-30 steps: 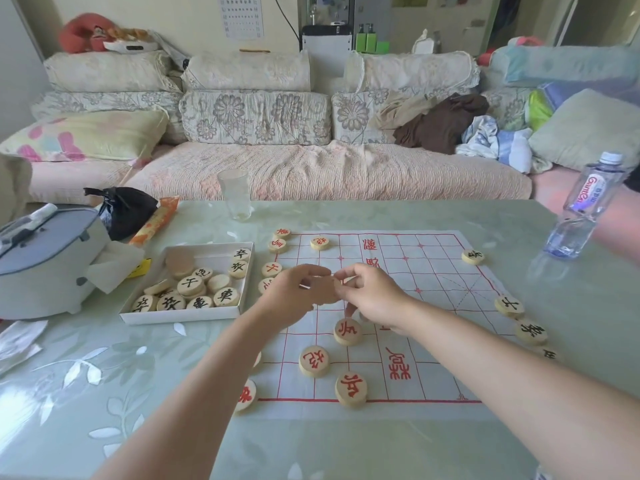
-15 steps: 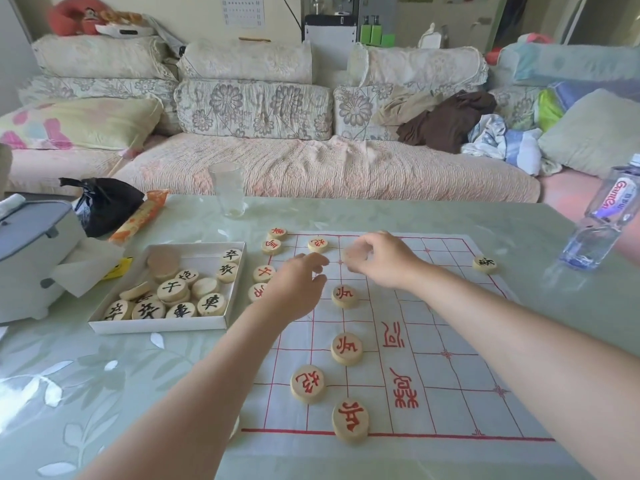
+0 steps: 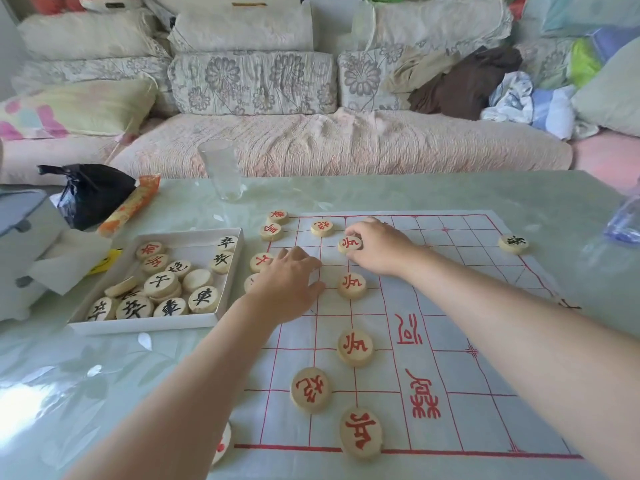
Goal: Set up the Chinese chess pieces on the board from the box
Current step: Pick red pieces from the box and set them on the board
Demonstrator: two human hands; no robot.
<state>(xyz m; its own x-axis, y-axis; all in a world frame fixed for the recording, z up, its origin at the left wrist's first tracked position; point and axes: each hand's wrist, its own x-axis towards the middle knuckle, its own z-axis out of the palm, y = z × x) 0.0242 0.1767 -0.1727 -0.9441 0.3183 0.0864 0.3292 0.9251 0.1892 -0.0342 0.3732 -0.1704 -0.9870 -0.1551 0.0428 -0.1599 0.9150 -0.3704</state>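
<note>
We are in a home living room: a cushioned sofa [image 3: 311, 143] heaped with pillows [image 3: 79, 109] and loose clothes [image 3: 464, 81] stands beyond the glass-topped surface [image 3: 86, 375].

Our left hand [image 3: 287, 285] hides most of a piece [image 3: 248, 284] left of the board [image 3: 450, 341]; the blurred bottle [image 3: 623, 223] right of it is cropped.

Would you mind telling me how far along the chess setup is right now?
Several red pieces already sit on the board. The right hand pinches another red piece at the far side; the left hand lies flat nearby. The box holds many unplaced pieces.
</note>
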